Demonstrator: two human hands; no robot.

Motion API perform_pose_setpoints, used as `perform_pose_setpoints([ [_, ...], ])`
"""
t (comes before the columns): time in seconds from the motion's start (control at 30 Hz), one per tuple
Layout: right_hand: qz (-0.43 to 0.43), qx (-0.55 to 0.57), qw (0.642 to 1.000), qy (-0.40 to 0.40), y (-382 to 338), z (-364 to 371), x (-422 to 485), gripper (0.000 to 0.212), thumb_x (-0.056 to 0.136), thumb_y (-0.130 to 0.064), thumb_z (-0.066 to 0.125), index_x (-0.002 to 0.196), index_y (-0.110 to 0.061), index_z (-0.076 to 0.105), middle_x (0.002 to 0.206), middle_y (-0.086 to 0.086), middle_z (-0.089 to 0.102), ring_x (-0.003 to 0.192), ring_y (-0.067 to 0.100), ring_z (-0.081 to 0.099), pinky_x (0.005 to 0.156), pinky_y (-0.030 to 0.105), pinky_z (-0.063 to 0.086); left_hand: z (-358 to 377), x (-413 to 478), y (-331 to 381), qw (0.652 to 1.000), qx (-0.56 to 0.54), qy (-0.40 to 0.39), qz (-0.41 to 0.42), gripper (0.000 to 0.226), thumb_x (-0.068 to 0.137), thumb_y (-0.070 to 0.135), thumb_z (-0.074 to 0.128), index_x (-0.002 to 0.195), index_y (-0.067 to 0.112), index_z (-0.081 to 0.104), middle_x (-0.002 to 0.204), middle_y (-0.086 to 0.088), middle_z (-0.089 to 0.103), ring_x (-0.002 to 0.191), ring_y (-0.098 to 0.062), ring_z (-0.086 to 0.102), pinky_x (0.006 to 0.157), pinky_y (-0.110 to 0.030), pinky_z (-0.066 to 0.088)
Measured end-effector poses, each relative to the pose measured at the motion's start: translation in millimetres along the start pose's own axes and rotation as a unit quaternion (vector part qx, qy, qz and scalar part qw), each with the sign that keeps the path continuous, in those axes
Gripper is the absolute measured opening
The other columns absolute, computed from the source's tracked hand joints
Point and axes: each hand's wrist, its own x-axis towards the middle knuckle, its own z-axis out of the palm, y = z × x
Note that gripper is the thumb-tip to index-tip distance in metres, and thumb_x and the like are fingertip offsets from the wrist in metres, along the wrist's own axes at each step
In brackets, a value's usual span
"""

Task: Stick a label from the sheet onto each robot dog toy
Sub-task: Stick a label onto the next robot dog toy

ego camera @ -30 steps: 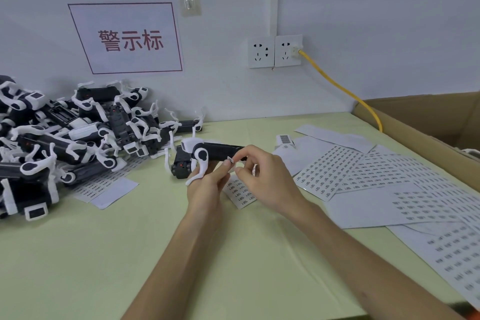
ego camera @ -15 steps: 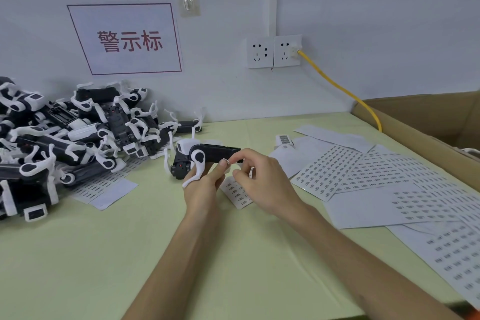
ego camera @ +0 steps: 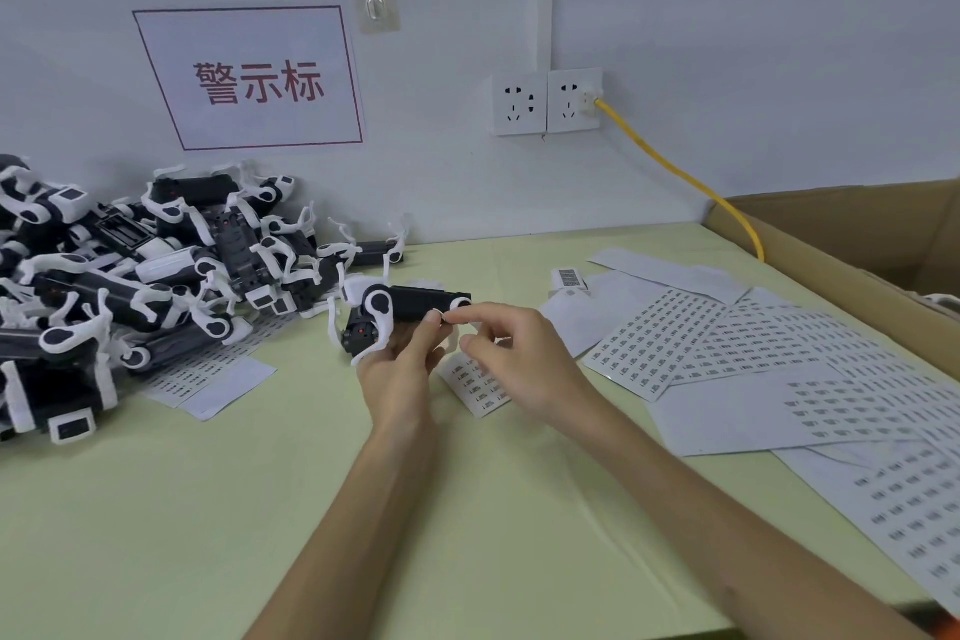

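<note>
My left hand (ego camera: 400, 369) grips a black robot dog toy (ego camera: 410, 304) with white legs, held just above the table. My right hand (ego camera: 519, 359) presses its index fingertip on the right end of the toy's black body, beside my left thumb. The right thumb hangs apart below it. A small strip of labels (ego camera: 480, 387) lies on the table under my hands. Several white label sheets (ego camera: 670, 343) are spread out to the right. I cannot make out a single label on the toy.
A large pile of black-and-white robot dog toys (ego camera: 130, 276) fills the left of the green table, some lying on used sheets (ego camera: 218, 387). An open cardboard box (ego camera: 857, 270) stands at the right edge. A yellow cable (ego camera: 675, 172) runs from the wall sockets.
My right hand stopped pinching with thumb and index. Its index finger now lies on the toy's body, with the thumb dropped away. The left hand and toy barely moved.
</note>
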Motion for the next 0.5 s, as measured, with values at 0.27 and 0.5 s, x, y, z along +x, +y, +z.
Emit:
perform_pose_setpoints([
  [0.27, 0.068, 0.114, 0.991, -0.031, -8.6, -2.0, -1.7, 0.033, 0.097, -0.009, 0.056, 0.108, -0.031, 0.077, 0.061, -0.003, 0.053, 0.053, 0.007, 0.044, 0.057, 0.021, 0.035, 2.1, -0.1, -0.9, 0.999, -0.036, 0.022, -0.020, 0.001, 0.095, 0.013, 0.073, 0.095, 0.011, 0.073, 0.091, 0.001, 0.079, 0.101, -0.019, 0.076, 0.075, -0.019, 0.058],
  [0.5, 0.035, 0.084, 0.995, 0.036, -6.7, -5.0, -1.8, 0.027, 0.095, -0.010, 0.060, 0.100, -0.031, 0.078, 0.060, -0.009, 0.053, 0.057, 0.009, 0.048, 0.059, 0.021, 0.039, 0.8, 2.4, 2.0, 0.994, -0.098, 0.026, -0.040, 0.005, 0.097, 0.013, 0.069, 0.102, 0.012, 0.071, 0.105, -0.002, 0.076, 0.101, -0.018, 0.077, 0.093, -0.029, 0.054],
])
